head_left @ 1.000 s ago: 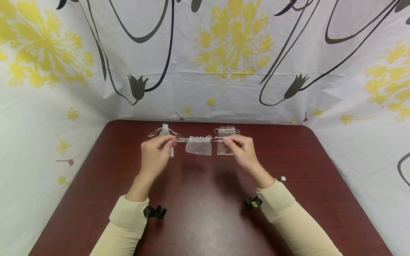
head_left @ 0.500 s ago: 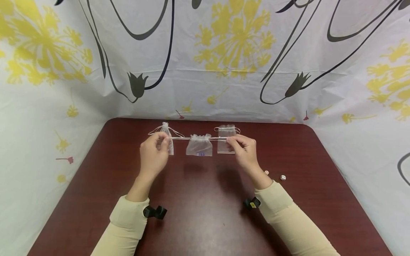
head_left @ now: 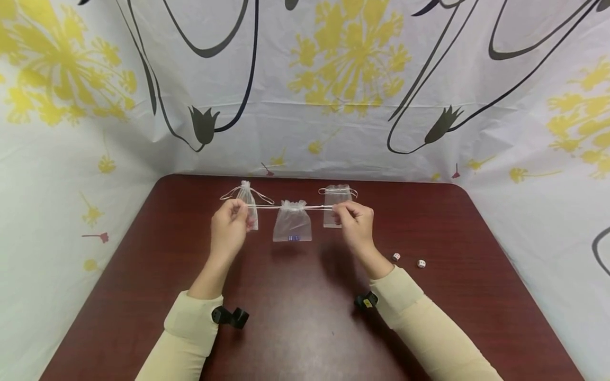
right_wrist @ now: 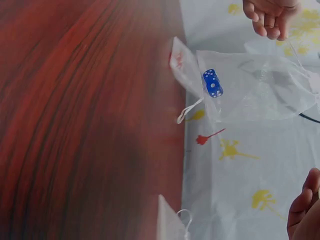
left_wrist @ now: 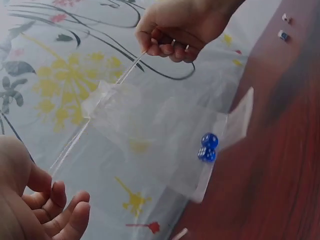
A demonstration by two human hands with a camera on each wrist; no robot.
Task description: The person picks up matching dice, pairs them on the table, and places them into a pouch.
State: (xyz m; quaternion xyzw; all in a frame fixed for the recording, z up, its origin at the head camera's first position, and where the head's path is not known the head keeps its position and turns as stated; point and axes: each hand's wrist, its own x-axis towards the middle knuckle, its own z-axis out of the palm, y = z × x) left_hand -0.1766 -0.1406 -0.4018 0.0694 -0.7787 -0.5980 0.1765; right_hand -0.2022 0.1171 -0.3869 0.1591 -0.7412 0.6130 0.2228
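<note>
A sheer white drawstring bag [head_left: 292,223] hangs above the table between my hands, its mouth gathered. Two blue dice [left_wrist: 207,147] lie together at its bottom; in the right wrist view the blue dice [right_wrist: 213,83] show through the mesh. My left hand [head_left: 227,228] pinches the drawstring [head_left: 264,207] on one side. On the other, my right hand [head_left: 356,225] pinches the opposite cord ends between thumb and finger. The cords are stretched nearly straight. At the right wrist view's edge, my right hand [right_wrist: 305,212] is only partly visible.
Behind my left hand lies a cinched sheer bag [head_left: 245,193], with something reddish inside. Another sheer bag [head_left: 337,196] lies flat behind my right hand. Two white dice, a nearer one [head_left: 421,263] and another [head_left: 396,256], sit by my right forearm. A patterned curtain [head_left: 305,143] backs the table.
The bag's mouth has drawn tighter, and its body now hangs longer and lower. My left hand has shifted left overall. A second white die has come into view beside my right forearm.
</note>
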